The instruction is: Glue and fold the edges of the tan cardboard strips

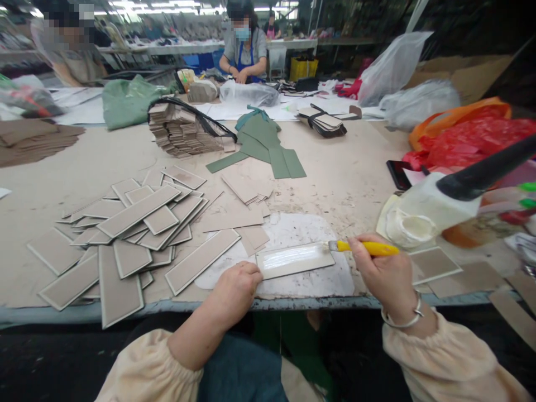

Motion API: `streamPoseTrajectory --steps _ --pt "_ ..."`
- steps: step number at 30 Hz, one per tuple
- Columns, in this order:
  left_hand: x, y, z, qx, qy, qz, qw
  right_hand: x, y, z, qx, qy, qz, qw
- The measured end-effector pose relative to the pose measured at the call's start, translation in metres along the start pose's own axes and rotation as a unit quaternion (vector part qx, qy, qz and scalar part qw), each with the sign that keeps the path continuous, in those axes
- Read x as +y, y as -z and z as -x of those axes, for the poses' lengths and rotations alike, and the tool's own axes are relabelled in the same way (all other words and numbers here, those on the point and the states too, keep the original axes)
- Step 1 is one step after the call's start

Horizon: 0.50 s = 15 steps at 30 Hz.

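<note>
My right hand [383,273] grips a yellow-handled brush [368,247], its bristles on the right end of a rectangular panel [297,261]. Wet white glue streaks cover much of that panel. At the panel's left end, the fingers of my left hand [237,290] are pressed together on its edge; the fingertips are partly hidden. Beneath the panel is a white sheet [335,283]. To the left lies a loose heap of beige panels with pale green edges [138,215], and a single panel [203,261] rests beside my left hand.
At right stand a white glue container [419,218] with a black-handled tool [489,167], a phone [399,175] and red plastic bags [477,137]. Green strips [262,142] and a tied beige stack [184,128] lie farther back. A masked co-worker [245,47] sits across the table.
</note>
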<state>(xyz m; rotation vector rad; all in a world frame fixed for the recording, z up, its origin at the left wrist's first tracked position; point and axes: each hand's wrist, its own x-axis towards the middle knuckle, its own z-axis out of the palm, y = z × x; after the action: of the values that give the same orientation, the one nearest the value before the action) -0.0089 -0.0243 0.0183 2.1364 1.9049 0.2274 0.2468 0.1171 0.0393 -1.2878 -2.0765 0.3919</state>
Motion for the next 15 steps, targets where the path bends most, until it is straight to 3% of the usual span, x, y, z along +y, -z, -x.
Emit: streamPoseTrajectory --steps 3,7,11,15 --pt "0.002 0.002 0.0 -0.014 0.001 -0.009 1.0 -0.017 -0.005 0.004 -0.025 -0.085 -0.154 0.984" --pt "0.002 0.002 0.0 -0.017 -0.001 -0.016 1.0 -0.042 -0.025 0.014 -0.129 -0.152 -0.317 0.927" --pt "0.002 0.003 0.0 -0.02 -0.005 -0.026 0.999 -0.055 -0.048 0.022 -0.194 -0.144 -0.359 0.902" --pt "0.002 0.003 -0.001 -0.019 -0.006 -0.022 1.0 -0.054 -0.062 0.025 -0.222 -0.123 -0.343 0.904"
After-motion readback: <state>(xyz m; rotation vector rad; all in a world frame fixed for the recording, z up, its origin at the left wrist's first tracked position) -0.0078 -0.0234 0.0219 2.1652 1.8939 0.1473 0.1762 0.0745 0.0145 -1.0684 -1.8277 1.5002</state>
